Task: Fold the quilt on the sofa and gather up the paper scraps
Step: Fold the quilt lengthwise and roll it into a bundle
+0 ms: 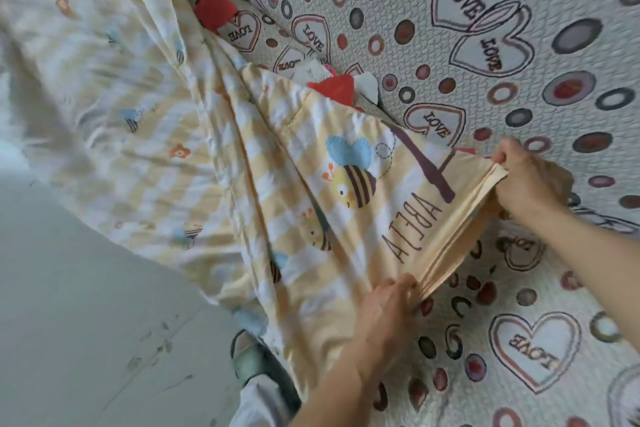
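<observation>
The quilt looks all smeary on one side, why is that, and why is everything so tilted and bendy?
Head view: the quilt is smeared by motion blur on the left, while the bee print and both hands stay fairly sharp; the wide-angle lens bends the sofa cover and tilts the scene; the light is soft and even, with no glare and only faint shadows under the folds.

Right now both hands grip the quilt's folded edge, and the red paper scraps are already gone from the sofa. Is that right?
Not quite. The left hand and right hand do grip the quilt at its folded edge, but the head view shows the red paper scraps lying on the sofa, some half under the quilt.
</observation>
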`<state>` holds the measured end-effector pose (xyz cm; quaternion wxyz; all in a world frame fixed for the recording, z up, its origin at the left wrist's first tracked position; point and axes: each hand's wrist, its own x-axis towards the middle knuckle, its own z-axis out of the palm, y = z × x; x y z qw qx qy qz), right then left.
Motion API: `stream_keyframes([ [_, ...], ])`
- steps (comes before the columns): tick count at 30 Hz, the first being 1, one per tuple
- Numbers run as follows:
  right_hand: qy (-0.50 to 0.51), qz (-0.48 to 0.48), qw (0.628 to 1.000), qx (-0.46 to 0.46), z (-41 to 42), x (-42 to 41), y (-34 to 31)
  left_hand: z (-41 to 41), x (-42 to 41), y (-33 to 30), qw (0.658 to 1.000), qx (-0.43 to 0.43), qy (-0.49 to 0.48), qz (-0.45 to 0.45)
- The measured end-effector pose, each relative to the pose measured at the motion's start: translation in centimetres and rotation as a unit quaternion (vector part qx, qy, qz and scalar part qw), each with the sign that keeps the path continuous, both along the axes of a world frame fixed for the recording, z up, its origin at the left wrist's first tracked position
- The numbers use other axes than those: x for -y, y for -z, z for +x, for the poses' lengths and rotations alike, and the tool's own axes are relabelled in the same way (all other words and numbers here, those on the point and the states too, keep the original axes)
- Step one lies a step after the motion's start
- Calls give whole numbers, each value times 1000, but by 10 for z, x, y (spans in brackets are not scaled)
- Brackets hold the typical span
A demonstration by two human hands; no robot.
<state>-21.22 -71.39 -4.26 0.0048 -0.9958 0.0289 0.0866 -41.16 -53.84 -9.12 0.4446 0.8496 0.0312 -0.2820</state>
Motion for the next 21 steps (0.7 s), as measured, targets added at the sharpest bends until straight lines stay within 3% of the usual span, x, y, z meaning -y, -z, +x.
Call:
stream_keyframes([
  [5, 1, -54, 998, -40, -14, 49, -6, -4, 42, 0, 999, -36, 26, -20],
  [15, 39, 10, 999, -15, -26, 69, 11, -3, 55, 17, 997, -46, 57, 15],
  [21, 33, 3, 999, 0, -26, 80, 11, -3, 69, 15, 997, -50, 53, 6],
])
